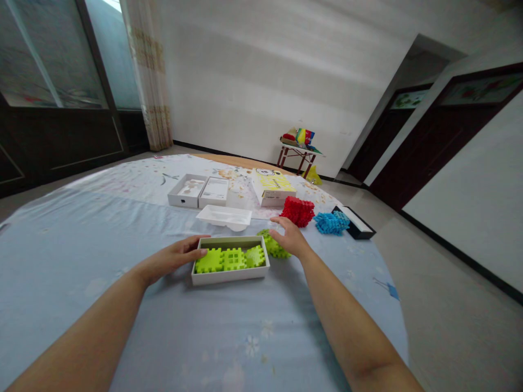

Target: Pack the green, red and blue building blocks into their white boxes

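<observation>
A shallow white box (231, 276) lies before me on the tablecloth, with several lime-green interlocking plastic pieces (233, 259) in it. My left hand (180, 255) holds the box at its left end, thumb over the rim by the green pieces and fingers along the far side. To the right of the box, my right hand (292, 235) hovers over a pile of green pieces (278, 249), fingers apart and stretched to the left. The hand partly covers that pile. I see nothing in its fingers.
A stack of red pieces (298, 211) and a blue heap (332, 223) lie at the right, beside a black-edged box (359, 224). Behind are a white plastic tray (224, 216), a two-part white box (183, 202) and a yellow-and-white carton (278, 197).
</observation>
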Demonstrator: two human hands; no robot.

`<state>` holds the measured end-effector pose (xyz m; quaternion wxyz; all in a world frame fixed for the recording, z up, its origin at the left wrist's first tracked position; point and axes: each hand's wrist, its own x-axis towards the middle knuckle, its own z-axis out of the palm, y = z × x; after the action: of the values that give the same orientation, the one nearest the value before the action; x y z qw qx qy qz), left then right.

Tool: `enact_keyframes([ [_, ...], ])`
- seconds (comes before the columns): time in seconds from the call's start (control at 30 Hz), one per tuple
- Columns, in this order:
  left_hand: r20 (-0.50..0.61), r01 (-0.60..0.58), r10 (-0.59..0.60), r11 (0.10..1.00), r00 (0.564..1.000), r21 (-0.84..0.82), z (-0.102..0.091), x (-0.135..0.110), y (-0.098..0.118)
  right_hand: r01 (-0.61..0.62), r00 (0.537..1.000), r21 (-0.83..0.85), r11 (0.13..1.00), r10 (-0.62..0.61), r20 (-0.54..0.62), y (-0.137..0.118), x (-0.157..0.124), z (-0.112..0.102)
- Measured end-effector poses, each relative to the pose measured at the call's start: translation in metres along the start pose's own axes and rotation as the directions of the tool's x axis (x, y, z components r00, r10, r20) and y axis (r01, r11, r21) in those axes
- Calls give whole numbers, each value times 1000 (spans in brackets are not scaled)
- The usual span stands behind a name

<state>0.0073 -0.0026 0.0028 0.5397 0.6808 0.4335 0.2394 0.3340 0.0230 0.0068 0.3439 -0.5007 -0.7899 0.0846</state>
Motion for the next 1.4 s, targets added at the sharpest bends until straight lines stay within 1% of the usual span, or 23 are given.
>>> enact_keyframes([
  [0.03,-1,-6,6,1000,1000,1,0,0,0,40,999,3,999,-40,-27,-7,-2,-1],
  [0.07,-1,-12,12,1000,1000,2,0,0,0,86,996,-2,996,-86,-26,-14,-5,-3],
  [0.13,-1,-20,20,1000,1000,-2,0,1,0,169,985,-49,984,-167,38,-28,-11,-6],
  [0.2,1,-16,16,1000,1000,-14,0,1,0,224,969,-135,965,-205,138,-40,-16,-8],
  [0.27,6,-11,11,1000,1000,-25,0,2,-1,250,954,-222,942,-201,221,-48,-21,-8],
  [0.37,23,-20,21,998,1000,-51,1,3,-3,253,940,-293,922,-164,298,-54,-24,-7],
  [0.5,44,-30,34,997,998,-71,1,2,-2,259,929,-314,913,-146,341,-55,-28,-3],
  [0.6,23,-31,32,999,999,-35,2,1,3,264,931,-291,919,-164,325,-54,-30,0],
  [0.67,10,-25,25,1000,1000,-16,3,0,6,245,948,-248,937,-177,266,-49,-29,-2],
  [0.73,11,-20,20,1000,1000,-8,3,-1,8,202,971,-200,959,-170,169,-40,-25,-6],
  [0.8,15,-21,21,1000,1000,-6,4,-1,8,134,990,-168,977,-124,69,-26,-18,-12],
  [0.87,12,-18,18,1000,1000,4,3,-1,8,59,998,-151,987,-56,27,-10,-11,-16],
  [0.9,11,-16,16,1000,1000,9,3,-1,7,29,999,-142,989,-23,39,-3,-8,-17],
  [0.97,14,-9,8,1000,1000,23,3,-1,6,-8,994,-117,993,21,111,9,-2,-16],
  [1.03,19,-3,3,1000,1000,27,3,-1,6,-24,978,-81,996,41,205,15,3,-10],
  [1.1,23,-2,2,1000,1000,20,3,-1,6,-38,961,-57,998,52,271,17,6,-1],
  [1.27,42,-1,2,1000,999,-19,1,-3,7,-93,944,-101,990,120,307,18,14,16],
  [1.4,33,5,-5,1000,999,8,-1,-5,6,-117,917,-140,983,161,366,20,16,16],
])
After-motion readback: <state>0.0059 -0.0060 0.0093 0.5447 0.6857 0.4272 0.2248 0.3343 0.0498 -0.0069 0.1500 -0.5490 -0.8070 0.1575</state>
